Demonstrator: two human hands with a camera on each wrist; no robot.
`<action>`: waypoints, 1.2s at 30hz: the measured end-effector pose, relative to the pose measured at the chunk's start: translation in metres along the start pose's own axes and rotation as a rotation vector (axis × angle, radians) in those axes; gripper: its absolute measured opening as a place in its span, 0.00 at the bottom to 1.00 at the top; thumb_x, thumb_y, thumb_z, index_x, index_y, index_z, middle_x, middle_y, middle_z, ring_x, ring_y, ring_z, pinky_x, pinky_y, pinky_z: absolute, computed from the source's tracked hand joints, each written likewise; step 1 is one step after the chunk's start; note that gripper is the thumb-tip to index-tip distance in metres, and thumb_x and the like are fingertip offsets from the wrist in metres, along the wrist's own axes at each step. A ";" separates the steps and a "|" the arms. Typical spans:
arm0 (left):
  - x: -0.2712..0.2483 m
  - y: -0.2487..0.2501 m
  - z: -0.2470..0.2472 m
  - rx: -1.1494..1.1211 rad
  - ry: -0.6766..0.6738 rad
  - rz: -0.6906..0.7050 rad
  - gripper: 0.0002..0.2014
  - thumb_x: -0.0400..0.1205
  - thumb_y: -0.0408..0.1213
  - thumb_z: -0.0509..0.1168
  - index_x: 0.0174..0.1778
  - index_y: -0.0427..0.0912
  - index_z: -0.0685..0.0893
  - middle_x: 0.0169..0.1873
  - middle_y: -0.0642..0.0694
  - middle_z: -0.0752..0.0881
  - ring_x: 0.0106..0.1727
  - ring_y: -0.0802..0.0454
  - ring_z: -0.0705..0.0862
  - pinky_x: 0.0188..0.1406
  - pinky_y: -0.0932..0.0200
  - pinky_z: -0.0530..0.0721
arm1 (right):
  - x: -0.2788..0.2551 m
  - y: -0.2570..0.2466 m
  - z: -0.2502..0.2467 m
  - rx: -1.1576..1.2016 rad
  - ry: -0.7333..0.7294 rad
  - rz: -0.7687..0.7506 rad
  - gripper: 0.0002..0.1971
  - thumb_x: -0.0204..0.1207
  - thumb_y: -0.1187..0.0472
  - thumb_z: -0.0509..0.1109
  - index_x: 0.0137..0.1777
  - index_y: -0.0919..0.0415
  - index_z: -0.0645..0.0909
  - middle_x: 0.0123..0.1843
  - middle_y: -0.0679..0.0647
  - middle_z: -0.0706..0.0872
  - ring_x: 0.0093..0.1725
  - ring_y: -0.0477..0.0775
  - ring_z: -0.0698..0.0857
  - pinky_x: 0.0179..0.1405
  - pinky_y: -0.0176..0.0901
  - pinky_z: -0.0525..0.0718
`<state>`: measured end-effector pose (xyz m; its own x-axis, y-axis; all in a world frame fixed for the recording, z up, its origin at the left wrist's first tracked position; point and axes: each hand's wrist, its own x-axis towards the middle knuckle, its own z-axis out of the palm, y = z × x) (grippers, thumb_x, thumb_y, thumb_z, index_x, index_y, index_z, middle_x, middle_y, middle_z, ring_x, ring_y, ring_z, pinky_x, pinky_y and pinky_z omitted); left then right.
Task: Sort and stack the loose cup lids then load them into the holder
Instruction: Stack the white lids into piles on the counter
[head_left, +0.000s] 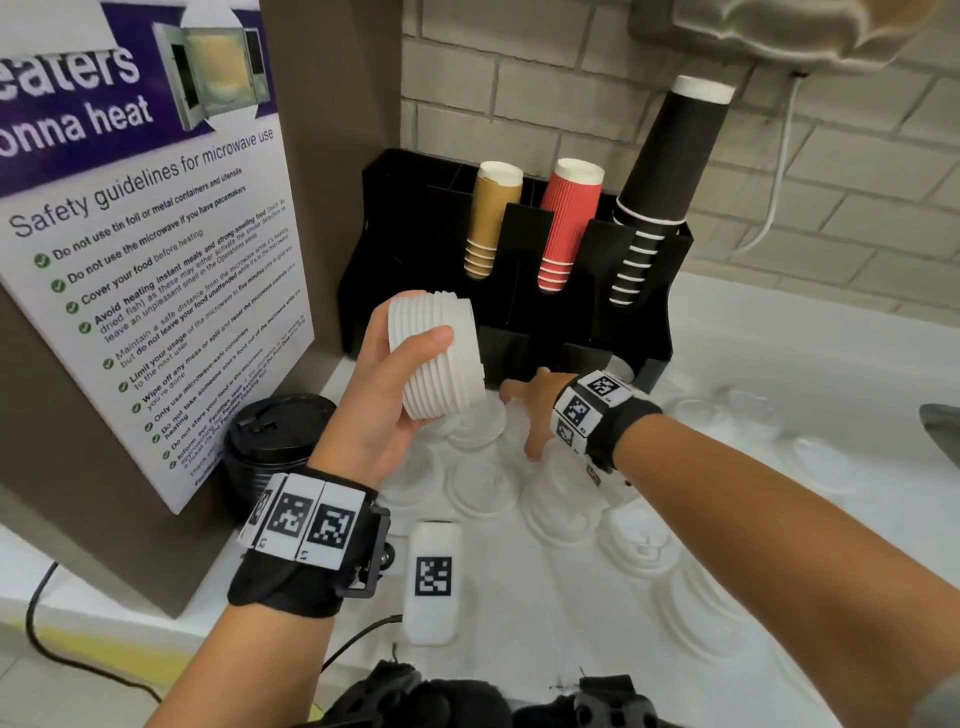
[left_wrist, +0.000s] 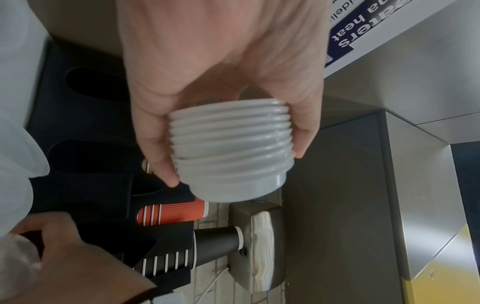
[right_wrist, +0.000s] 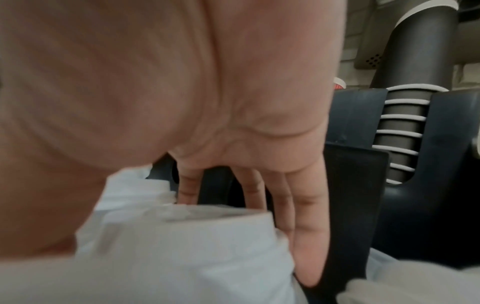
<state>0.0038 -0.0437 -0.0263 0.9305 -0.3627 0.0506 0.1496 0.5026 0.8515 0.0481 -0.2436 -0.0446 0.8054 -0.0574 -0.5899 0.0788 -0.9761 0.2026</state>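
On the white bench (head_left: 779, 374) in the head view, many loose lids (head_left: 480, 486) lie flat in front of me. My left hand (head_left: 379, 410) is up above them and holds a stack of white lids (head_left: 436, 353) tipped on its side, with my thumb across the front and my fingers round the back. My right hand (head_left: 535, 410) reaches down among the loose lids, just in front of the black holder (head_left: 639, 306). The holder stands at the back against the brick wall, and it has brown cups (head_left: 491, 218), red cups (head_left: 566, 223) and black cups (head_left: 660, 197) poking up from it. A black cup with a lid (head_left: 275, 441) stands to the left by the safety sign (head_left: 140, 270). A small white box with a black square mark (head_left: 434, 582) lies near me.

From my left wrist, my left hand (left_wrist: 223, 82) is clamped on the stack of white lids (left_wrist: 233, 152), thumb on one side and fingers on the other. The holder (left_wrist: 85, 123) is behind it, with the red cups (left_wrist: 174, 212) and black cups (left_wrist: 207, 246) in their slots. My right hand (left_wrist: 52, 242) shows at the bottom corner.

From my right wrist, my right hand (right_wrist: 233, 123) points down with its fingers (right_wrist: 309, 236) straight and close together, touching the far side of a white lid (right_wrist: 182, 246). This picture is blurry, so I cannot tell if my thumb grips the lid. The holder (right_wrist: 428, 205) is just behind my fingers, with the black cups (right_wrist: 400, 127) in it.
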 end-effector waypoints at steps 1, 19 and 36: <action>-0.001 0.000 -0.001 -0.003 0.001 0.001 0.33 0.61 0.49 0.75 0.64 0.58 0.78 0.60 0.50 0.83 0.58 0.51 0.84 0.41 0.54 0.87 | 0.000 0.001 0.000 0.005 0.021 -0.005 0.46 0.61 0.50 0.82 0.77 0.44 0.60 0.67 0.60 0.66 0.49 0.63 0.82 0.41 0.52 0.86; 0.003 -0.008 0.004 0.054 0.021 -0.020 0.35 0.61 0.52 0.75 0.67 0.57 0.77 0.58 0.52 0.85 0.58 0.51 0.85 0.42 0.51 0.87 | -0.089 0.019 -0.005 1.301 0.572 -0.516 0.36 0.60 0.56 0.85 0.65 0.37 0.71 0.62 0.50 0.81 0.57 0.49 0.87 0.55 0.46 0.87; 0.008 -0.019 0.008 0.051 -0.020 -0.037 0.36 0.61 0.51 0.76 0.67 0.58 0.77 0.59 0.48 0.85 0.58 0.47 0.86 0.38 0.52 0.87 | -0.091 -0.015 0.020 1.423 0.666 -0.652 0.38 0.63 0.61 0.84 0.71 0.40 0.73 0.66 0.45 0.80 0.66 0.48 0.80 0.58 0.53 0.87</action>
<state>0.0055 -0.0619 -0.0380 0.9177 -0.3961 0.0288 0.1660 0.4484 0.8783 -0.0380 -0.2274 -0.0092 0.9724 0.1290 0.1945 0.2196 -0.2240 -0.9495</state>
